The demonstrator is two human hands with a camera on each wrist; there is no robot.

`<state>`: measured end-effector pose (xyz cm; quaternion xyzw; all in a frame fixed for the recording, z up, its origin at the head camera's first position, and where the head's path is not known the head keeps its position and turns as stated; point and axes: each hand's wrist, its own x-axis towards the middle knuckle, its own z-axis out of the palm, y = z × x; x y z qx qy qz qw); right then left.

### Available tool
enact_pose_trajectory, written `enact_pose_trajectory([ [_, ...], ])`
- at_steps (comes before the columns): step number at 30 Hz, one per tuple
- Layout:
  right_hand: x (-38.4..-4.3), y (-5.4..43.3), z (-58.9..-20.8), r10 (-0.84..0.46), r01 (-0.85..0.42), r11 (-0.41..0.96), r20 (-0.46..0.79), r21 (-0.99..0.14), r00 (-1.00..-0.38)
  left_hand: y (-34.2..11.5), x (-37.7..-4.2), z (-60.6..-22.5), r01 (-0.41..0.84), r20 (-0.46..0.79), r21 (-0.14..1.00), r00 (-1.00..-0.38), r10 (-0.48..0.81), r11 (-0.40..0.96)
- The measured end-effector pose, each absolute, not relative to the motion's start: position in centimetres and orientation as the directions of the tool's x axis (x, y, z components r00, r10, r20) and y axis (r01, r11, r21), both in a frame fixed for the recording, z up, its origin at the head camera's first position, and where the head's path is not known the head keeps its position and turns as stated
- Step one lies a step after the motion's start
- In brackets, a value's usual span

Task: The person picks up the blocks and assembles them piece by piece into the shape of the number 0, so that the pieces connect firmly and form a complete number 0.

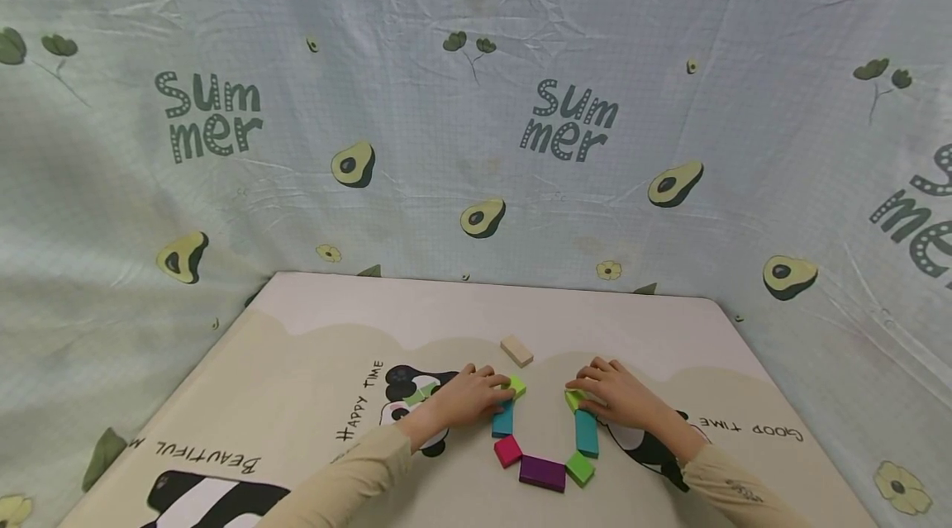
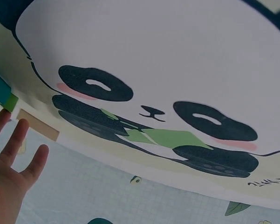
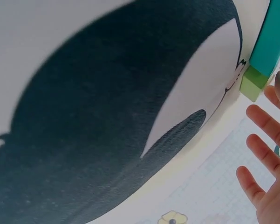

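Note:
My left hand (image 1: 470, 396) pinches a lime green block (image 1: 517, 386) at the far end of a blue block (image 1: 502, 420). Opposite it, the thumb and index finger of my right hand (image 1: 613, 392) hold another lime green block (image 1: 573, 399), right at the end of a teal block (image 1: 587, 434). A pinkish-red block (image 1: 508, 452), a purple block (image 1: 542, 473) and a green block (image 1: 580, 468) join the two sides into a U. In the right wrist view the other fingers (image 3: 265, 154) are spread away from the green block (image 3: 253, 85).
A plain wooden block (image 1: 516, 350) lies beyond the U, between the hands. The table (image 1: 320, 305) has a cover printed with pandas and lettering. A curtain (image 1: 416, 115) with avocado prints hangs behind and at both sides.

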<state>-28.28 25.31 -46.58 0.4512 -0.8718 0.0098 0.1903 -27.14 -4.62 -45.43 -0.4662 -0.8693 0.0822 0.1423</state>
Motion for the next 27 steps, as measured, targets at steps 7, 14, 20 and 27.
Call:
enact_pose_trajectory([
  [7, -28.8, 25.1, -46.5, -0.784, -0.784, 0.594, 0.344, 0.177, -0.517, -4.6, -27.0, -45.4, 0.787, 0.164, -0.274, -0.528, 0.833, 0.553],
  [14, -29.0, 24.4, -45.9, -0.773, -0.79, 0.594, 0.379, 0.153, -0.508, -4.7, -27.0, -45.3, 0.792, 0.167, -0.274, -0.519, 0.838, 0.546],
  [20, -30.0, 23.4, -46.0, -0.76, -0.786, 0.589, 0.459, 0.187, -0.46, -4.7, -27.0, -45.3, 0.787, 0.155, -0.269, -0.534, 0.831, 0.555],
  [27, -31.0, 21.8, -45.3, -0.719, -0.725, 0.667, 0.408, 0.175, -0.563, -4.5, -27.0, -45.3, 0.781, 0.134, -0.273, -0.547, 0.826, 0.562],
])
